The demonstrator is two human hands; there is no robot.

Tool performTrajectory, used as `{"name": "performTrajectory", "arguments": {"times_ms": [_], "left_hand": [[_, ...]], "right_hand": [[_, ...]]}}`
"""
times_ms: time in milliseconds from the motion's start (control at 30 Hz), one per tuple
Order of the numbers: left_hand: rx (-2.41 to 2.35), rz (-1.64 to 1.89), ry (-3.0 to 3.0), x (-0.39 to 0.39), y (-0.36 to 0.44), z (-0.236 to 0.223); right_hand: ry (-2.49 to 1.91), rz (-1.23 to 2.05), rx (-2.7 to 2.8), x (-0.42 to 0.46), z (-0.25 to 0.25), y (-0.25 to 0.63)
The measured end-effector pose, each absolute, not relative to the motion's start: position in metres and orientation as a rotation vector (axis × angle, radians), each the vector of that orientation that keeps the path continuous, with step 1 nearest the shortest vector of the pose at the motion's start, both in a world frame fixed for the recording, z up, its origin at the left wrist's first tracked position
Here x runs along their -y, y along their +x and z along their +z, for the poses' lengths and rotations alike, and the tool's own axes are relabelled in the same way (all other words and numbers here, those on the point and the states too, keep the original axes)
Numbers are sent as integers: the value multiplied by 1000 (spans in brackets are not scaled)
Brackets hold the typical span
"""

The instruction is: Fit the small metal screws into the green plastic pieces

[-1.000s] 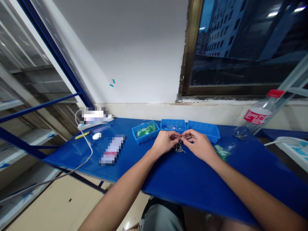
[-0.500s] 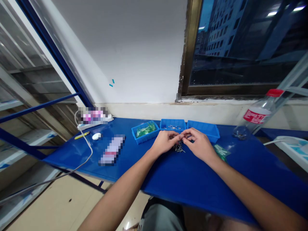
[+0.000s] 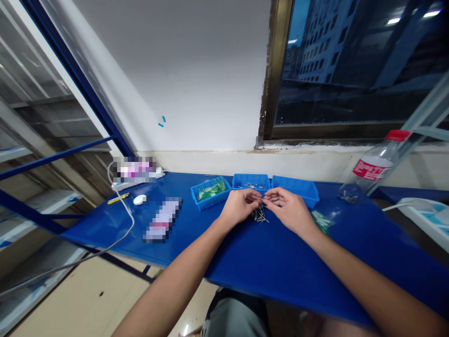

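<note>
Where I sit: a blue-topped bench (image 3: 280, 271) below a dark window (image 3: 351, 61), a clear plastic bottle (image 3: 373, 166) at the far right.
What stands ahead: three blue bins, the left bin (image 3: 201, 204) holding green packets (image 3: 211, 189), the middle bin (image 3: 249, 176) a few metal pins (image 3: 250, 185) (the right bin (image 3: 296, 185) I can't see into).
What lies loose: a heap of pins (image 3: 259, 214) on the bench, just below my hands.
My hands: my left hand (image 3: 240, 208) and my right hand (image 3: 289, 210) face each other above the heap.
My fingers: my fingertips (image 3: 257, 199) are drawn close together; whether a pin is between them, I can't tell.

White wall (image 3: 182, 70), brown-framed window (image 3: 351, 93) onto tower block (image 3: 322, 51), blue table (image 3: 101, 229), beige tiled floor (image 3: 87, 299).
</note>
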State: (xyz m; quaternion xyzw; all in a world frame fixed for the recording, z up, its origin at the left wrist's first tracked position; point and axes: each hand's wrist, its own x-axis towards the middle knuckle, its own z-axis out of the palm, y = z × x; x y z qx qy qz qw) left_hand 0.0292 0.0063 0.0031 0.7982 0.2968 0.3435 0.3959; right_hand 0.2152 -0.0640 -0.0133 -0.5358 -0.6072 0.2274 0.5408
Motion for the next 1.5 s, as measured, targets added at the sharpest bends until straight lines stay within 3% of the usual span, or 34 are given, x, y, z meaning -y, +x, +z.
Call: {"name": "performTrajectory", "arguments": {"times_ms": [167,467,600,1500], "left_hand": [[-712,896,1973,-5,28,5],[-497,701,2620,-1,24,14],[-421,552,2733,-3,24,7],[-475,535,2768,-8,27,1]], "right_hand": [[-1273,526,1500,64,-11,216],[-1463,-242,1703,59,1,253],[-1625,-400,1774,52,-10,272],[-1419,-228,1782,61,-6,242]]}}
